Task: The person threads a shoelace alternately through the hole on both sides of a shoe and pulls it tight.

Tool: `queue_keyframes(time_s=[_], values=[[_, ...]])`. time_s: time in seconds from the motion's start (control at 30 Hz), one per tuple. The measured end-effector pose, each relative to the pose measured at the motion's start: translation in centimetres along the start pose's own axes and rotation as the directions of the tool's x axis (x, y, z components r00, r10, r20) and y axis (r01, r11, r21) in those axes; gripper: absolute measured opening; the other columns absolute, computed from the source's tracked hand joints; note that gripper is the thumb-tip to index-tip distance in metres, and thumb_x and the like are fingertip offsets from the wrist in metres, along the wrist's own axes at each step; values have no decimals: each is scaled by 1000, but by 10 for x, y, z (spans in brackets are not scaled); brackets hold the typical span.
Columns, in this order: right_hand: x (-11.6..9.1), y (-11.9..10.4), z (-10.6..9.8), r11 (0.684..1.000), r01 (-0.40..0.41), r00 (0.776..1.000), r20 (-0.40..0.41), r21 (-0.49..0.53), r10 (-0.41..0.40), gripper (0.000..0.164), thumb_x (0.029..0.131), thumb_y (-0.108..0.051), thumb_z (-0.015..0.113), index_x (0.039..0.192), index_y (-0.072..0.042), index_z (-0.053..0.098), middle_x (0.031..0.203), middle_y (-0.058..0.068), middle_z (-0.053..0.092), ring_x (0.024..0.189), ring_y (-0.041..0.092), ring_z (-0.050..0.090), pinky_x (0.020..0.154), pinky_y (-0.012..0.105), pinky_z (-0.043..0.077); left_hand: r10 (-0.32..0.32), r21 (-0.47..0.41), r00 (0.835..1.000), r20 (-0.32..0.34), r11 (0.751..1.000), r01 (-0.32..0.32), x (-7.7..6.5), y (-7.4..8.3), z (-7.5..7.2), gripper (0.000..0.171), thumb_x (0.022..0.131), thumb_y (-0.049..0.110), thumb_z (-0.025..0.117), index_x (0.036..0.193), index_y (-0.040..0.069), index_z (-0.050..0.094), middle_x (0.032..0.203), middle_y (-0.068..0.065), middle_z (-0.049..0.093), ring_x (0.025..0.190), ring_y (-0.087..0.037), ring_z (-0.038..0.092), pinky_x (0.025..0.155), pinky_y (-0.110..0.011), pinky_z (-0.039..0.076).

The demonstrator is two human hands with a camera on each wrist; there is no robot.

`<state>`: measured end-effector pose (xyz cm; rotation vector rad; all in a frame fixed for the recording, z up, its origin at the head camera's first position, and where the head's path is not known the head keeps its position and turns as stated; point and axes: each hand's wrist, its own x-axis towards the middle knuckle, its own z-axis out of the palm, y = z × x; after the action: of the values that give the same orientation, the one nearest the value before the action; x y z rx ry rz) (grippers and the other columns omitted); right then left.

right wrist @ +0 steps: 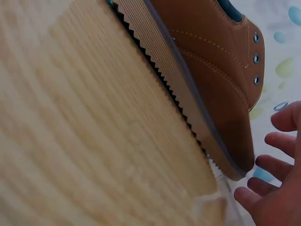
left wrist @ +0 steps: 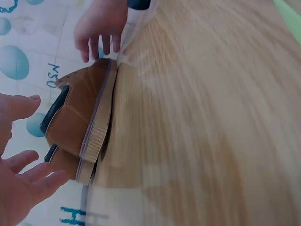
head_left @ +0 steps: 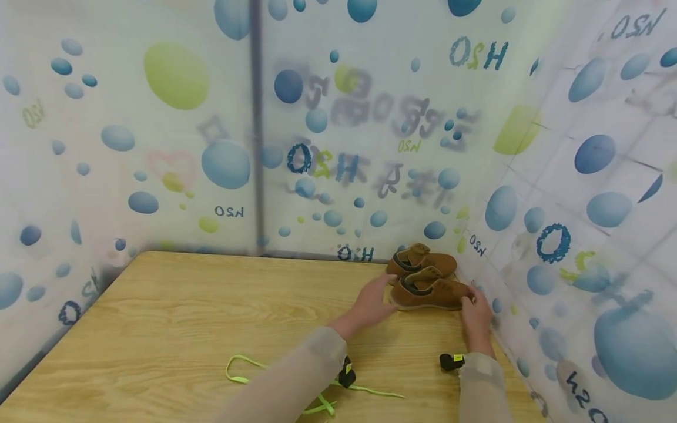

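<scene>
Two brown shoes stand side by side at the far right corner of the table, the front shoe partly covering the rear shoe. Bare eyelets show on the brown shoe in the right wrist view, along with a ridged sole. My left hand is at the heel end, thumb and fingers spread apart. At the toe end is my right hand, its fingers extended and loosely bent beside the toe. Whether either hand touches the shoe is hard to tell.
Bright green shoelaces lie on the wooden table near the front, partly under the left sleeve. A patterned curtain hangs along the table's back edge, and another curtain side runs close by the right hand.
</scene>
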<state>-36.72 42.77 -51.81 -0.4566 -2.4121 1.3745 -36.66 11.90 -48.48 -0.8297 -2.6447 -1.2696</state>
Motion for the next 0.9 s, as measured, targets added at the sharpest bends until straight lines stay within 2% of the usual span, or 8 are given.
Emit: queue_keyframes(time_s=[0.17,0.23,0.37,0.47,0.57,0.73,0.8,0.9], values=[[3,1,-2,999,-46,997,69,1,46,67,106,-15,42,170,-9,24,177,20,17,164,44,14,130,62,19,-36,-112,999,-1,993,36,5,6,20,77,97,13,78,163,7,39,163,-13,49,150,-32,49,121,-47,44],[4,0,-2,998,-60,994,88,31,57,69,105,-15,42,171,-11,21,178,19,13,164,43,14,131,61,19,-70,-164,998,4,984,70,8,7,25,80,97,15,78,165,8,36,166,-13,45,153,-32,45,123,-48,42],[8,1,-4,994,-66,993,103,81,58,71,103,-13,43,171,-12,20,178,17,14,164,40,15,131,56,20,-101,-239,995,7,966,99,11,8,29,82,98,15,78,166,6,32,169,-15,41,155,-34,42,124,-49,40],[11,4,-5,990,-71,992,108,119,58,72,103,-12,44,170,-11,21,177,19,19,163,38,22,125,51,31,-100,-247,995,8,964,99,12,7,30,80,98,14,77,165,3,34,169,-16,41,154,-35,43,124,-49,40],[13,7,-7,991,-67,994,96,114,56,72,101,-12,47,169,-9,23,175,21,24,158,38,31,112,39,39,-112,-230,994,3,967,109,11,6,28,79,97,14,78,164,2,36,167,-17,43,154,-36,43,124,-49,39],[14,11,-8,999,-20,998,58,41,18,66,100,-11,54,163,-1,39,167,25,40,150,37,42,93,15,37,-155,-202,988,-22,968,148,10,3,25,76,98,15,77,163,3,39,164,-21,45,151,-39,45,124,-51,40],[13,12,-9,999,-7,997,74,41,4,61,100,-10,57,158,2,45,161,27,46,140,30,51,87,9,39,-172,-187,984,-43,969,162,10,1,23,73,98,15,78,161,3,42,159,-23,47,147,-39,49,121,-51,42],[11,14,-13,1000,22,992,122,20,-24,55,100,-11,66,152,5,53,153,28,55,115,6,60,80,6,45,-198,-168,978,-60,968,186,9,-2,19,68,97,14,78,157,3,48,150,-23,51,138,-37,55,117,-50,47]])
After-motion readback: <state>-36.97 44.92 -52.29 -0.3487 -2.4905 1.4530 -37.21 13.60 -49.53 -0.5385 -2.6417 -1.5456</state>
